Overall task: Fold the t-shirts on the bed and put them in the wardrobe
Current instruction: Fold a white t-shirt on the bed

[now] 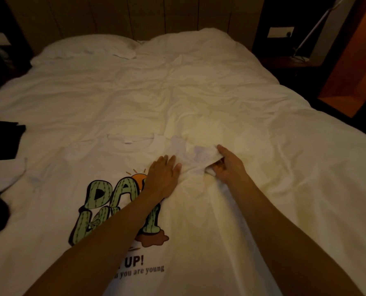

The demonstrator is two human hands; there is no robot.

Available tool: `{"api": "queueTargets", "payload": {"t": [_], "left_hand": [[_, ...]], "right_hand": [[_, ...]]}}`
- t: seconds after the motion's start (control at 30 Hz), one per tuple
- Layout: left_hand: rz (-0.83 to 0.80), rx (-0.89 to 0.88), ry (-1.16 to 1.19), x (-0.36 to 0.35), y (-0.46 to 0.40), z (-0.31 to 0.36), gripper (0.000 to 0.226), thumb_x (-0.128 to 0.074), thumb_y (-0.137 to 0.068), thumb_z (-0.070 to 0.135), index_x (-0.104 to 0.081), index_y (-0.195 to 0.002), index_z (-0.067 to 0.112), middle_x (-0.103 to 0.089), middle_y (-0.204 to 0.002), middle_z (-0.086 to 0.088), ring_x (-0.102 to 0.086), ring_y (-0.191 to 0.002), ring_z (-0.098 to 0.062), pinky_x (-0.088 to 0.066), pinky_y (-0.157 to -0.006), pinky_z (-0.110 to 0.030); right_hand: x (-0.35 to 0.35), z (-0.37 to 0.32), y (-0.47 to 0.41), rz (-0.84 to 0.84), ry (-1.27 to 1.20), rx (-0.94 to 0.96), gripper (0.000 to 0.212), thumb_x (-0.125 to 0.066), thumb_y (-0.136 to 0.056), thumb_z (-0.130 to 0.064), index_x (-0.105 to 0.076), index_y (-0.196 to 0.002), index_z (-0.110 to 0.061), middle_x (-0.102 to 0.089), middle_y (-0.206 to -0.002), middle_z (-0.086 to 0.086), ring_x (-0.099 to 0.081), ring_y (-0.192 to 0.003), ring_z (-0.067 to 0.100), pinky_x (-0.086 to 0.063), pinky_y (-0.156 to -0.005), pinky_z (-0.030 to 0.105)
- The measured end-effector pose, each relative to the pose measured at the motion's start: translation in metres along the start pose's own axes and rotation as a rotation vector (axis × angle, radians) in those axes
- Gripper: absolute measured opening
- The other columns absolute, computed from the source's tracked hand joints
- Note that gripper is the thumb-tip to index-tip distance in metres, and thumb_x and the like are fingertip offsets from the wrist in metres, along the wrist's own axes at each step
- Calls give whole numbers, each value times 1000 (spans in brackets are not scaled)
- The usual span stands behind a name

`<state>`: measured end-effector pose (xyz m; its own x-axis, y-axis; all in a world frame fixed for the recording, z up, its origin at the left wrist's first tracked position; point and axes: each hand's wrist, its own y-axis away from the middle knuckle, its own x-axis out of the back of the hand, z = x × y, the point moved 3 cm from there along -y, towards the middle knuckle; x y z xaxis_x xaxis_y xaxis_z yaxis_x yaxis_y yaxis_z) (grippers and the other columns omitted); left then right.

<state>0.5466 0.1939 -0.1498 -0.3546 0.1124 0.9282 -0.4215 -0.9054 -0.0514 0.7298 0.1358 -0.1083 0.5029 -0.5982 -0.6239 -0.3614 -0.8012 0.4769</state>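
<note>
A: Nearest first?
B: White t-shirt lies face up on the bed, spread over the near half. Printed side showing — green cactus lettering, an orange sun, a brown blob, black text lower down reading "UP!" and "you are young". Both forearms reach across it from the near edge.

A: Left hand?
B: Left hand lies flat on the shirt's chest, just right of the print's top and partly covering the sun. Fingers straight and together, palm down, pressing the fabric. Nothing gripped.

A: Right hand?
B: Right hand is just beside the left, at the shirt's right shoulder. Fingers curled under a bunched fold of the sleeve, thumb on top — pinching it, cloth lifted slightly off the bed.

A: Collar?
B: Neckline sits just beyond the left hand, tag visible, lying flat.

A: Anything else?
B: Near left edge: a crumpled white garment, dark clothing touching it on both sides. Rest of the duvet is wrinkled white. Far end: pillow at the left against the headboard. Far right, a wall socket plate and an orange-lit niche.
</note>
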Motion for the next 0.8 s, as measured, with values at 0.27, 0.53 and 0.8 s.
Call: {"api": "queueTargets", "payload": {"t": [0.27, 0.53, 0.8], "left_hand": [[32, 64, 46, 18, -16, 11, 61, -17, -104, 50, -23, -156, 18, -22, -161, -15, -22, -147, -30, -15, -121, -43], [-90, -54, 1, 6, -37, 24, 56, -19, -106, 44, -16, -157, 21, -15, -163, -11, -14, -150, -25, -8, -122, -41], [-34, -74, 58, 3, -48, 23, 56, -18, -105, 46, -16, -157, 24, -16, -163, -9, -14, -150, -23, -9, -122, -41]], "right_hand": [[23, -33, 13, -124, 222, 374, 16, -56, -92, 3, -66, -102, -5, -71, -93, 9, -69, -88, 20, -60, -73, 32], [66, -40, -14, -100, 242, -196, 52, -60, -89, -45, -65, -117, -1, -68, -117, 22, -66, -102, 39, -53, -87, 60], [26, -58, -41, 70, 679, -121, 13, -66, -92, -22, -63, -86, -10, -63, -89, 11, -59, -75, 27, -50, -67, 41]]}}
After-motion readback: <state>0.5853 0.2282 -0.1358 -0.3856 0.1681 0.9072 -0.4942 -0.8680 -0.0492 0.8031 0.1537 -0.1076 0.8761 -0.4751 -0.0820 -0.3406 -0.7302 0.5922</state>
